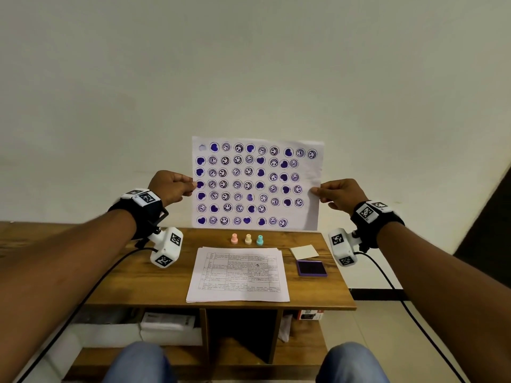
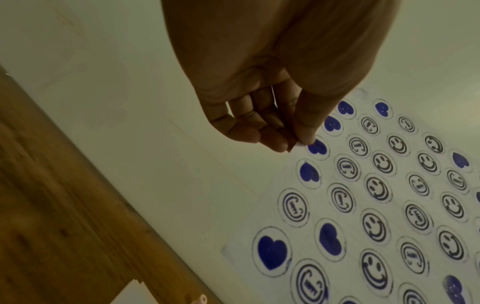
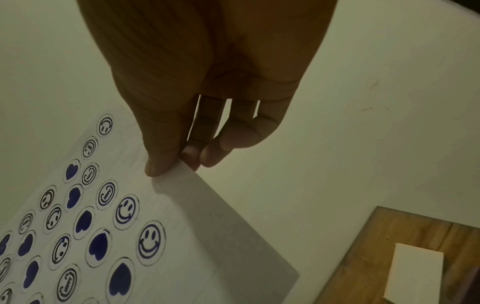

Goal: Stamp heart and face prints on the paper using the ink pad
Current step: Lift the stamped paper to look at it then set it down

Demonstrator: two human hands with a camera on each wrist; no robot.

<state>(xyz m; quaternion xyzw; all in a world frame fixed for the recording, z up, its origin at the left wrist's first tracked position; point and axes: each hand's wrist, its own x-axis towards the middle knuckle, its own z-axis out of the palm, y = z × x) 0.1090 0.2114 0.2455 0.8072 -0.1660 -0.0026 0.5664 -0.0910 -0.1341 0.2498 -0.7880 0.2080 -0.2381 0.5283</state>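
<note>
I hold a white paper (image 1: 312, 172) upright above the table, covered with rows of blue heart and face prints. My left hand (image 1: 190, 186) pinches its left edge and my right hand (image 1: 315, 193) pinches its right edge. The left wrist view shows the thumb and fingers of my left hand (image 2: 298, 144) closed on the paper (image 2: 345, 205) beside a heart print. In the right wrist view my right hand (image 3: 179, 164) pinches the paper's (image 3: 197, 226) blank margin. On the table stand a pink stamp (image 1: 234, 239), a cream stamp (image 1: 248, 239) and a teal stamp (image 1: 259, 240). The purple ink pad (image 1: 311, 268) lies open at the right.
A stack of printed sheets (image 1: 237, 275) lies in the middle of the wooden table (image 1: 143, 286). The ink pad's cream lid (image 1: 304, 252) rests behind the pad. A pale wall stands close behind. Boxes sit on the shelf (image 1: 168, 324) under the table.
</note>
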